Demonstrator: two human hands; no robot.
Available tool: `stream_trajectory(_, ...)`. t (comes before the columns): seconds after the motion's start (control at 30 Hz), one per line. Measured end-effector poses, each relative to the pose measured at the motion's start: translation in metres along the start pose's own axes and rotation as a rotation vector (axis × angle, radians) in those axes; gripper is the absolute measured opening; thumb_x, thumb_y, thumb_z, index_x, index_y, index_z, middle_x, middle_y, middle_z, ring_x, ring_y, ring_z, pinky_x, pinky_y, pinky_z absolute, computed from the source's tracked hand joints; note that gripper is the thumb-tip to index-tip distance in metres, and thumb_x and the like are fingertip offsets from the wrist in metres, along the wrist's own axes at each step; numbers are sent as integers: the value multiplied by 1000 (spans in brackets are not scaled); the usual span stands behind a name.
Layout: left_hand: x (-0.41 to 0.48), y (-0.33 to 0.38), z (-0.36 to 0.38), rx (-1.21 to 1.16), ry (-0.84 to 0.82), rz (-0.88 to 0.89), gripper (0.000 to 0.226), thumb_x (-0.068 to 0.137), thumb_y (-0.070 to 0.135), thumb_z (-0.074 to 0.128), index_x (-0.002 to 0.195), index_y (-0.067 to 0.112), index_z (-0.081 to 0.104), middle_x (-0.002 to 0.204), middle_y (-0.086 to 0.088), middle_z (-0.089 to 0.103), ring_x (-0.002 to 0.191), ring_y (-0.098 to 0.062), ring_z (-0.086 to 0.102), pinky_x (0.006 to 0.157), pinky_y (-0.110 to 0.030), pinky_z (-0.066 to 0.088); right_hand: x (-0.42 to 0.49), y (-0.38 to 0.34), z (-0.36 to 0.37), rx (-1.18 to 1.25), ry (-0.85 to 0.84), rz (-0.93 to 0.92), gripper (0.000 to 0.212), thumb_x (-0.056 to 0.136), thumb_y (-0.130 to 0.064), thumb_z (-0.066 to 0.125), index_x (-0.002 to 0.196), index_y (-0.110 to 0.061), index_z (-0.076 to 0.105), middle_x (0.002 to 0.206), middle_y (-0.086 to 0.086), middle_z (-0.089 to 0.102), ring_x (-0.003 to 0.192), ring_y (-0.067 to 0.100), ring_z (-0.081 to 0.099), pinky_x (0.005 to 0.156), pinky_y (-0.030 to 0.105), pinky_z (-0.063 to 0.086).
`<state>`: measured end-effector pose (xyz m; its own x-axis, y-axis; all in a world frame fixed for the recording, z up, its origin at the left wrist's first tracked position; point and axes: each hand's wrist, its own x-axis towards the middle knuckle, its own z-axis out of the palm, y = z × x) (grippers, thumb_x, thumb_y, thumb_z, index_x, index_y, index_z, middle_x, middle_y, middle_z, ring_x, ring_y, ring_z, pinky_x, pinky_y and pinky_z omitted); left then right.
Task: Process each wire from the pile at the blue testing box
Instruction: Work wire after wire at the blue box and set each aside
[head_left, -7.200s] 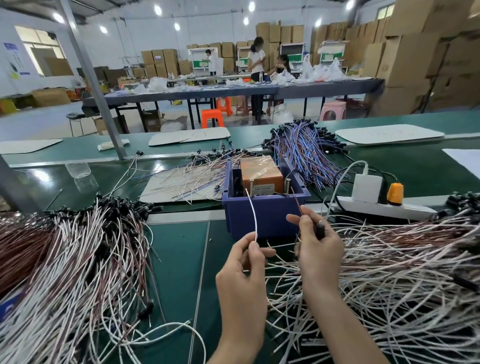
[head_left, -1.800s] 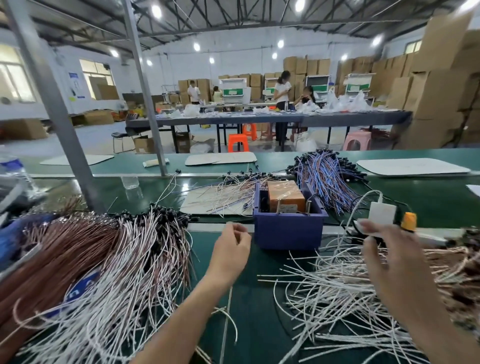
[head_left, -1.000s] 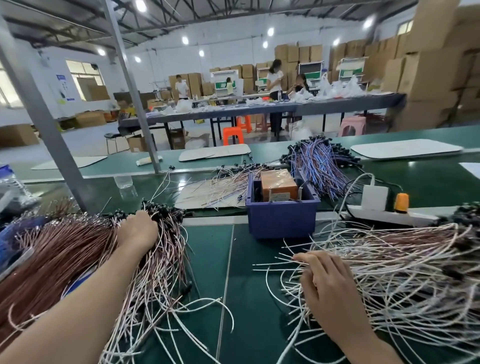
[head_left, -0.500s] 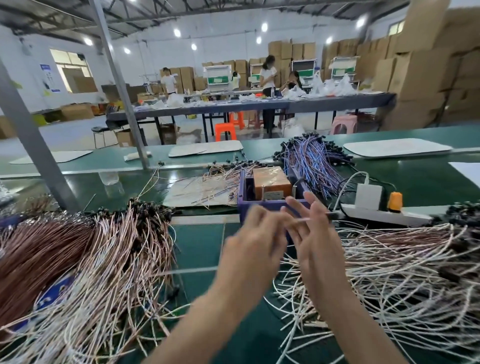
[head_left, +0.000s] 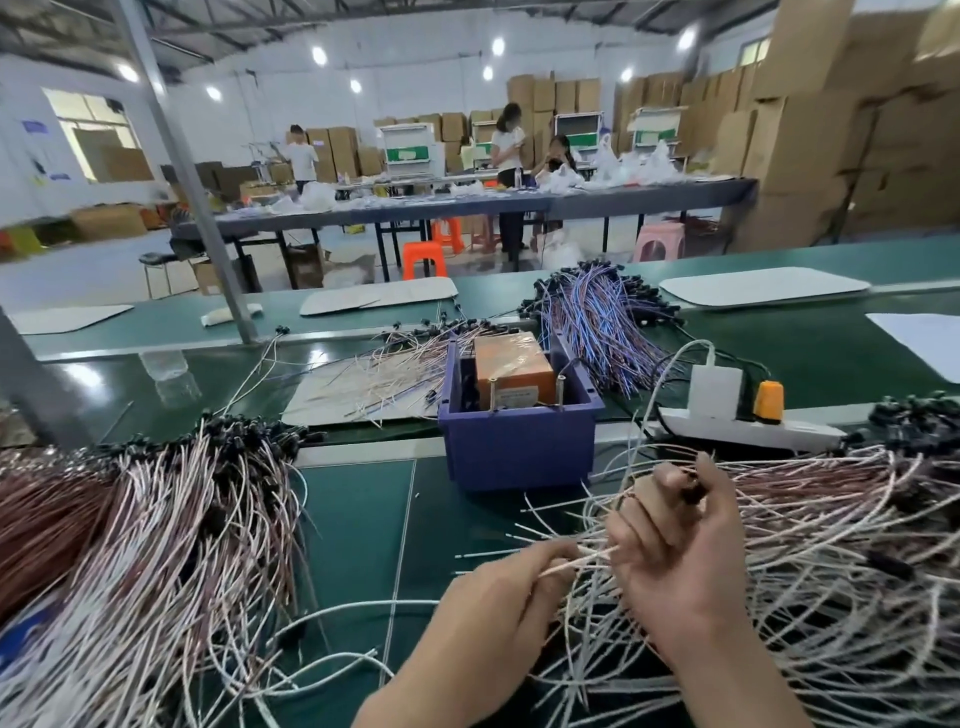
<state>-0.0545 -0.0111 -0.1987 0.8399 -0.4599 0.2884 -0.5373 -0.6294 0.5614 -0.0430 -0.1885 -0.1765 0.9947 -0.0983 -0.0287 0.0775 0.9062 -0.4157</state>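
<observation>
- My left hand (head_left: 493, 613) sits at 6 o'clock from the blue testing box (head_left: 519, 452). Its fingers (head_left: 535, 558) pinch one pale wire (head_left: 587, 558) near its end.
- My right hand (head_left: 675, 561) is just at 3 o'clock of the left, fingers curled round the same wire, with a black connector (head_left: 693, 491) showing by the thumb.
- The wire spans the short gap between both hands, well short of the box.
- The pile (head_left: 841, 561) of white and brown wires spreads from under my hands out to 3 o'clock on the green worktop (head_left: 358, 519).
- A second heap (head_left: 145, 545) lies at 9 o'clock, its black ends toward the far side.
- Inside the box sits an orange unit (head_left: 511, 364) — two metal posts stand at its near face.
- A white power strip (head_left: 743, 431) lies at 3 o'clock of the box.
</observation>
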Motion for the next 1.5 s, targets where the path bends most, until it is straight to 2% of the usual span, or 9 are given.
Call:
stream_trajectory(0.2,8,-7,-1,315,338,182,33,105,34,40,124,24,64,130,12,63,114,-5,57,94,-24,45,-5,20,0,-846,-45,-18,24,89,-51,60,101,-39,76,83,-5,72,42,2,39,43,16,31)
stream_trajectory(0.27,10,-11,-2,354,437,189,29,103,29,42,120,22,64,123,9,66,111,-9,57,94,-25,42,-9,32,1,-1067,-157,-19,31,85,-55,58,107,-41,75,70,-20,70,46,-6,53,46,9,37)
stream_trajectory(0.4,7,-22,-6,398,534,107,24,97,21,49,120,23,55,115,7,62,108,-13,50,98,-27,33,-15,44,6,-1134,-383,12,24,96,-35,55,116,-31,68,56,-25,62,51,-13,58,48,2,40)
stream_trajectory(0.67,6,-25,-8,387,503,130,29,98,19,41,124,20,52,120,4,56,116,-17,50,113,-39,30,-17,48,1,-1238,-501,168,68,78,-82,56,97,-18,67,51,-8,42,47,3,36,47,15,31)
stream_trajectory(0.77,7,-24,-14,464,540,26,34,95,20,42,126,16,54,123,-2,55,121,-22,48,115,-46,28,-18,51,-1,-1406,-588,160,41,93,-65,55,105,-29,71,85,4,72,75,15,62,74,27,50)
stream_trajectory(0.87,8,-31,-29,526,612,-211,29,93,9,59,121,11,64,126,-13,54,127,-30,44,116,-55,29,-22,55,-4,-1611,-580,26,24,103,-48,52,99,-34,72,73,-19,69,63,6,58,63,18,43)
stream_trajectory(1.03,-1,-35,-52,577,710,-467,32,81,8,77,111,19,74,114,-15,51,112,-37,45,98,-53,39,-20,60,-8,-1561,-413,-23,19,101,-44,57,100,-36,74,79,-12,72,77,6,68,83,28,53)
stream_trajectory(1.27,-6,-22,-55,463,647,-311,21,93,34,67,104,21,78,66,1,67,55,-24,63,46,-25,37,-19,59,-9,-1411,-277,-96,29,94,-62,45,104,-50,70,82,-4,70,55,0,50,54,15,37)
stream_trajectory(1.5,-4,-26,-58,489,735,-379,58,105,44,21,101,14,70,78,0,43,77,-21,39,69,-39,40,-20,50,-1,-1259,-109,-104,21,102,-45,46,103,-52,67,105,-23,72,46,15,60,50,21,50)
